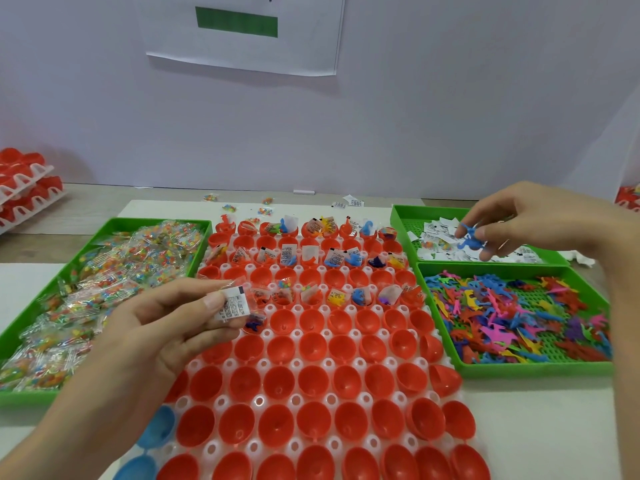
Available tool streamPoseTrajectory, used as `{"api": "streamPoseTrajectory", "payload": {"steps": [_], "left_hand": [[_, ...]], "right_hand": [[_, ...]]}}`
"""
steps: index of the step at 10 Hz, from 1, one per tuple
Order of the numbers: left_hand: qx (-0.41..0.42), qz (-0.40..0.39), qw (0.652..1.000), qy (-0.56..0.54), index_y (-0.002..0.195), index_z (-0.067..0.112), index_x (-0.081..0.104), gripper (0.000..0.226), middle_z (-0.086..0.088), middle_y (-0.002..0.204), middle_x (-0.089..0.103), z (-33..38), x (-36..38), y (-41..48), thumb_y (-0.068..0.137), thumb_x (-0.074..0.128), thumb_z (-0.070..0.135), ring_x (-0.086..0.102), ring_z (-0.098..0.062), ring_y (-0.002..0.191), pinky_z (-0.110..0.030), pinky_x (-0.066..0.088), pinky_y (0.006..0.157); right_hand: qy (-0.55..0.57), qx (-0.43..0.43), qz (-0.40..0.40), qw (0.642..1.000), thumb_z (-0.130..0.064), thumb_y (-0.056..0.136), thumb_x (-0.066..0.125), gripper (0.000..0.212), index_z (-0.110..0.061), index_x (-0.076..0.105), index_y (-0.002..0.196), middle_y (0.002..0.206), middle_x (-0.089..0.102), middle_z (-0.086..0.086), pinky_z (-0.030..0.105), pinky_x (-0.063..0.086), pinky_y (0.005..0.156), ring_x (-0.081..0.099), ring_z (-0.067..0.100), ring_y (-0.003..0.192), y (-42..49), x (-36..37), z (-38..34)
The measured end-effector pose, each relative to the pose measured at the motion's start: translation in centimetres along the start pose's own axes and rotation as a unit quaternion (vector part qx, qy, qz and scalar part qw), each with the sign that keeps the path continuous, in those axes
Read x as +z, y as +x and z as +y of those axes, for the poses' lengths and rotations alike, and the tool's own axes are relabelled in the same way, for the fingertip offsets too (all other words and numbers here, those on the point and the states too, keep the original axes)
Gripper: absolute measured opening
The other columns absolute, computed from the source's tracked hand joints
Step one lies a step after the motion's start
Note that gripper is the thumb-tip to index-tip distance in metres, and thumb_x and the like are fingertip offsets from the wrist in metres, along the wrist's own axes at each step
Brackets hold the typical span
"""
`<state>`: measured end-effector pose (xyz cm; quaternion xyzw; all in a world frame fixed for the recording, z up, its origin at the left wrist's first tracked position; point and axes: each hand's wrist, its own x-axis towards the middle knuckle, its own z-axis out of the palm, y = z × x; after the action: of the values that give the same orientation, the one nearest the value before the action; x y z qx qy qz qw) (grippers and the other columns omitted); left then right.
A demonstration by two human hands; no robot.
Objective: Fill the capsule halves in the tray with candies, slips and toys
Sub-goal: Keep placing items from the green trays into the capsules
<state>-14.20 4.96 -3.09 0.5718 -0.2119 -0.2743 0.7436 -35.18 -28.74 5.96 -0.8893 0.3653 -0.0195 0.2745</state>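
A white tray [313, 398] of red capsule halves [311, 344] lies in the middle. Several halves in its far rows hold candies, slips and toys; the near rows hold nothing. My left hand [166, 327] pinches a printed paper slip [232, 304] together with a clear candy packet and a dark blue toy, over the tray's left side. My right hand [540, 223] pinches a blue toy figure [470, 237] above the green slip tray [401, 220].
A green tray [104, 226] full of candy packets sits at left. At right a green tray [519, 368] holds colourful toy figures. Stacked trays of red capsules [24, 181] stand far left. Loose candy packets and slips lie behind the main tray. Blue capsule halves [156, 427] sit near left.
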Motion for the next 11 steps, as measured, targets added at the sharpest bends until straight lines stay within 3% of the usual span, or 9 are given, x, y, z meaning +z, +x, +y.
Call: {"api": "streamPoseTrajectory", "payload": {"steps": [1,3,5,7,8,9,10,11], "left_hand": [[0.0,-0.001,1.0,0.001,0.078,0.012,0.081,0.019,-0.013,0.08,0.076,-0.01,-0.06,0.01,0.069,0.064,0.011,0.076,-0.021,0.066,-0.024,0.06,0.058],[0.002,-0.006,1.0,0.002,0.079,0.011,0.081,0.02,-0.013,0.079,0.076,-0.1,-0.06,0.0,0.069,0.064,0.011,0.075,-0.02,0.066,-0.023,0.06,0.059],[0.004,-0.013,1.0,0.003,0.081,0.011,0.081,0.019,-0.013,0.081,0.076,-0.2,-0.32,0.08,0.07,0.065,0.012,0.076,-0.021,0.068,-0.024,0.06,0.06],[0.005,-0.015,1.0,0.007,0.081,0.012,0.081,0.019,-0.011,0.08,0.076,-0.4,-0.42,0.19,0.071,0.065,0.014,0.076,-0.02,0.068,-0.024,0.061,0.062],[0.006,-0.014,1.0,0.008,0.08,0.013,0.081,0.019,-0.011,0.079,0.076,-0.32,-0.38,0.13,0.07,0.065,0.014,0.076,-0.02,0.068,-0.024,0.06,0.061],[0.004,-0.015,1.0,0.009,0.08,0.012,0.081,0.019,-0.012,0.081,0.076,-0.21,-0.23,0.07,0.07,0.065,0.014,0.076,-0.021,0.069,-0.024,0.061,0.061],[0.004,-0.013,1.0,0.008,0.079,0.011,0.081,0.019,-0.012,0.079,0.075,-0.14,-0.13,0.01,0.071,0.064,0.013,0.076,-0.021,0.068,-0.023,0.06,0.061],[0.003,-0.014,1.0,0.01,0.079,0.011,0.081,0.019,-0.012,0.08,0.076,-0.13,-0.07,-0.04,0.071,0.064,0.013,0.076,-0.021,0.068,-0.023,0.06,0.061]], "right_hand": [[0.0,0.013,-0.015,1.0,-0.009,0.096,0.064,0.015,-0.021,0.073,0.096,0.084,0.078,-0.005,0.038,0.057,0.08,0.077,0.015,0.074,0.06,-0.04,0.07],[0.024,0.026,-0.038,0.999,-0.012,0.096,0.063,0.01,-0.02,0.068,0.101,0.088,0.079,0.001,0.035,0.05,0.07,0.077,0.025,0.072,0.08,-0.23,-0.01],[0.017,0.017,-0.028,0.999,-0.011,0.094,0.062,0.007,-0.016,0.062,0.098,0.083,0.079,0.003,0.035,0.051,0.07,0.075,0.023,0.066,0.4,0.08,-0.27],[0.003,-0.013,0.037,0.999,-0.007,0.085,0.068,0.01,-0.008,0.065,0.076,0.072,0.075,0.004,0.037,0.059,0.076,0.073,0.018,0.071,0.39,0.14,-0.38],[0.023,-0.022,0.062,0.998,-0.004,0.085,0.066,0.014,-0.005,0.059,0.073,0.069,0.074,0.008,0.034,0.059,0.067,0.072,0.022,0.064,0.25,0.15,-0.68],[0.068,0.002,0.031,0.997,0.004,0.089,0.059,0.014,-0.003,0.056,0.078,0.074,0.075,0.014,0.027,0.059,0.056,0.073,0.023,0.063,-0.03,0.25,-0.89],[0.015,0.021,0.013,1.0,-0.003,0.088,0.069,0.007,-0.005,0.066,0.081,0.079,0.077,0.004,0.028,0.059,0.063,0.075,0.021,0.075,-0.04,0.25,-0.59],[-0.081,0.018,0.042,0.996,-0.02,0.083,0.079,0.009,-0.021,0.074,0.075,0.072,0.074,-0.011,0.029,0.047,0.067,0.068,0.015,0.078,-0.12,-0.2,-0.55]]}}
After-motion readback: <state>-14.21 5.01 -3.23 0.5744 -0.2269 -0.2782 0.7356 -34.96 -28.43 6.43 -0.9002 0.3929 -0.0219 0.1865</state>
